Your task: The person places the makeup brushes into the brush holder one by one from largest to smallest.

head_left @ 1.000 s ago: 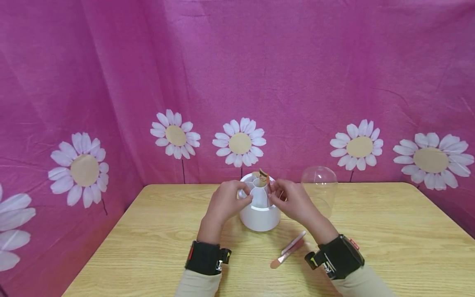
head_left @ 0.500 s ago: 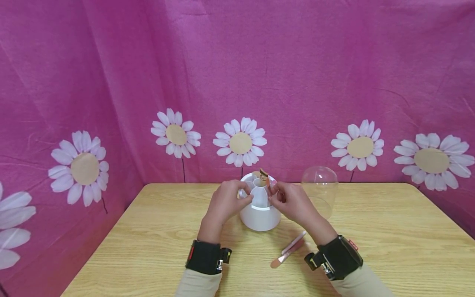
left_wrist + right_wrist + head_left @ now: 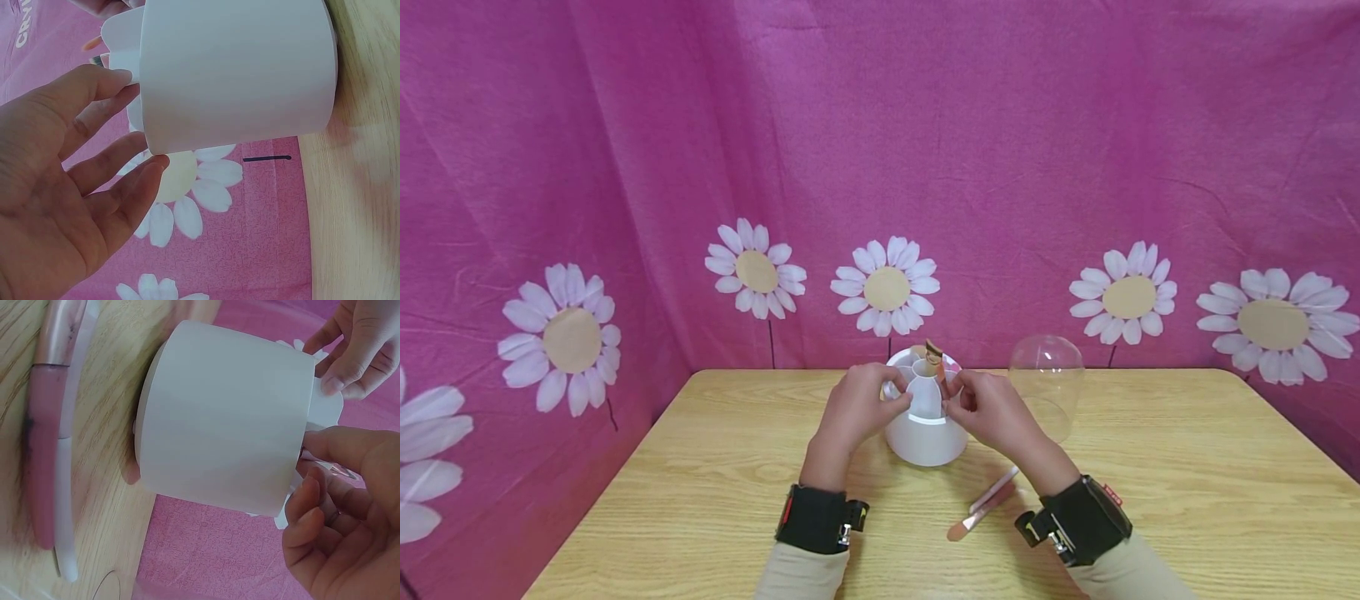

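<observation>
Hands: a bare left hand [image 3: 859, 400] and a bare right hand [image 3: 991, 407] are held facing each other at the top of an upright white cylindrical container [image 3: 927, 446], which is set on the table.
Left pinch: a white round-topped divider panel [image 3: 925, 400], raised above the rim, is pinched at its edge by thumb and forefinger; the other fingertips are laid bent at the rim, presumably so that the container is kept steady.
Right pinch: a slim tool with orange shaft and gold-brown tip [image 3: 933, 354] appears to be pinched by thumb and forefinger, though its lower part is hidden by the fingers; it is held nearly upright, probably because the compartments are open at the top.
Brushes: a pink-handled brush with copper collar and tan head [image 3: 975, 517] and a slim white stick [image 3: 997, 488] are laid side by side in front of the container, likely to be within easy reach.
Dome: a clear, round-topped cover [image 3: 1045, 387] is stood beyond the right hand, seemingly to leave the container's top accessible.
Surroundings: everything is borne by a pale wood-grain table [image 3: 700, 500], backed by magenta daisy-printed cloth [image 3: 1000, 167].
</observation>
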Demonstrator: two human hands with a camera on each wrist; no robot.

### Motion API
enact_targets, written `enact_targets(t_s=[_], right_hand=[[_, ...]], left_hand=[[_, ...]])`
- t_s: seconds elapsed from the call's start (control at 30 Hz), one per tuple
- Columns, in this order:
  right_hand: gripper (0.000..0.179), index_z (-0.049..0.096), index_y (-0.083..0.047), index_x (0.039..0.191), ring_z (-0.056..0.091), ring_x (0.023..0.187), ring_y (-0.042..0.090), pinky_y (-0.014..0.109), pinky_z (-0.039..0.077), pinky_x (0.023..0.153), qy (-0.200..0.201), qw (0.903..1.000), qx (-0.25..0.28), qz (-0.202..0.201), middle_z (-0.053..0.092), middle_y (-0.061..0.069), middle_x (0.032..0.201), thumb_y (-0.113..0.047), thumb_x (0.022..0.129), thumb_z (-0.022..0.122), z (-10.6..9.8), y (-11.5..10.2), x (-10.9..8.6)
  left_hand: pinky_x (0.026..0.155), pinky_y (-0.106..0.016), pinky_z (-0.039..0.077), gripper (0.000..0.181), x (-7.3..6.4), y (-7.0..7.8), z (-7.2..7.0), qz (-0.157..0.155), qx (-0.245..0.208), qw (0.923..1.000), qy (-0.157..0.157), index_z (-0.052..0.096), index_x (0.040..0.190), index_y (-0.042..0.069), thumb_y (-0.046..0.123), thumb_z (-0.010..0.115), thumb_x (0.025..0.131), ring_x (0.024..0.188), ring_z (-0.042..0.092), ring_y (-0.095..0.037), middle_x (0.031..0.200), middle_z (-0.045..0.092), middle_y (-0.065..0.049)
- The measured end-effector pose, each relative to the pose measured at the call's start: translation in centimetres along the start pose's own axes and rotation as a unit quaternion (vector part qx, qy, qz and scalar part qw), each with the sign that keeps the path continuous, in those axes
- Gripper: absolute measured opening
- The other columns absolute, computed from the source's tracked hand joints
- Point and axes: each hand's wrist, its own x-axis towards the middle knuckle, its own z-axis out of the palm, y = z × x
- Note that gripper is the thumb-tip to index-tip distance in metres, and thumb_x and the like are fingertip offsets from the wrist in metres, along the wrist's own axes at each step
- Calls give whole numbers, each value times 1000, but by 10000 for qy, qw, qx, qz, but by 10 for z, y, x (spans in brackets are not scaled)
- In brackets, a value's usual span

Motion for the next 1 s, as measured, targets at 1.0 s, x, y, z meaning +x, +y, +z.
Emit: enact_targets(t_s=[1.0], right_hand=[[7, 60, -9, 74, 41, 52, 11, 27, 36, 48, -52, 10000, -37, -41, 48, -1, 55, -10, 73, 67, 2, 0, -1]], left_hand=[[50, -25, 37, 8, 0, 1, 0, 32, -23, 10000, -6, 71, 82, 17, 24, 69, 79, 64, 48, -14, 76, 61, -1]])
